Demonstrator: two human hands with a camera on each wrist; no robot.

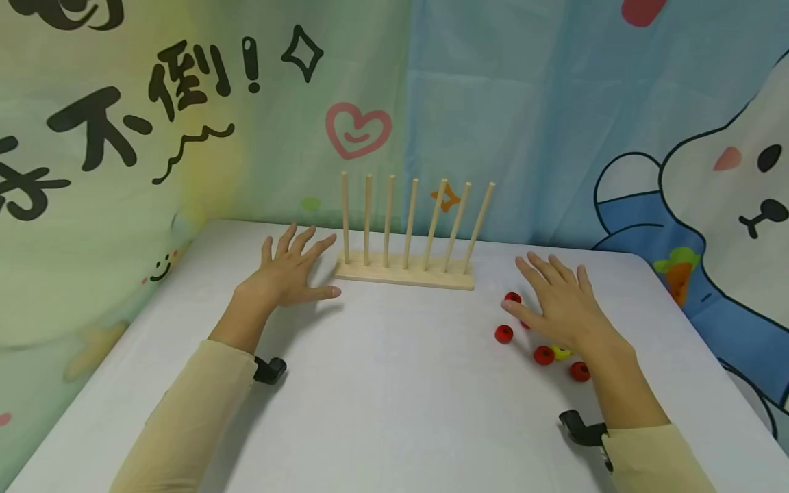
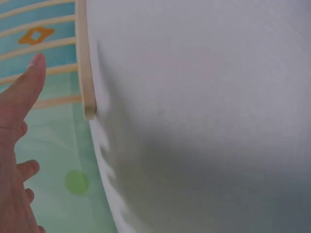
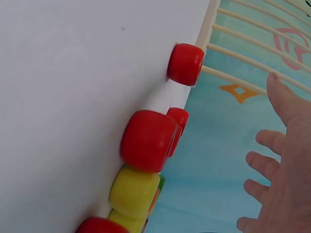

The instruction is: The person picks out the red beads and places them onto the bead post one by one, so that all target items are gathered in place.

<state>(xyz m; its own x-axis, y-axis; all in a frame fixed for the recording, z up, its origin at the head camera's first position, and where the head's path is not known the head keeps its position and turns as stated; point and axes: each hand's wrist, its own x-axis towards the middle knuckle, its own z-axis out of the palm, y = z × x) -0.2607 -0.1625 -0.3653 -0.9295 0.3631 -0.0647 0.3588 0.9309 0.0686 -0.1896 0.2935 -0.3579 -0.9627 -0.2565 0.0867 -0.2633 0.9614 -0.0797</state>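
My left hand [image 1: 285, 277] hovers over the left part of the table, fingers spread, palm down, holding nothing. Just to its right stands a wooden peg rack [image 1: 403, 274], a flat base with a row of several bare upright pegs. On the right side, my right hand [image 1: 564, 311] is also spread and holds nothing, above a loose group of beads. Several are red, such as the red bead [image 3: 186, 64] nearest the rack in the right wrist view. A yellow bead [image 3: 133, 191] sits beside another red bead [image 3: 148, 141]. The right hand partly hides the group in the head view.
A white cloth [image 1: 382, 383] covers the table. Behind it hangs a printed curtain [image 1: 493, 103] with cartoon figures and lettering. Black wrist cameras, one at the left sleeve [image 1: 191, 411] and one at the right sleeve [image 1: 659, 459], stick out low over the table.
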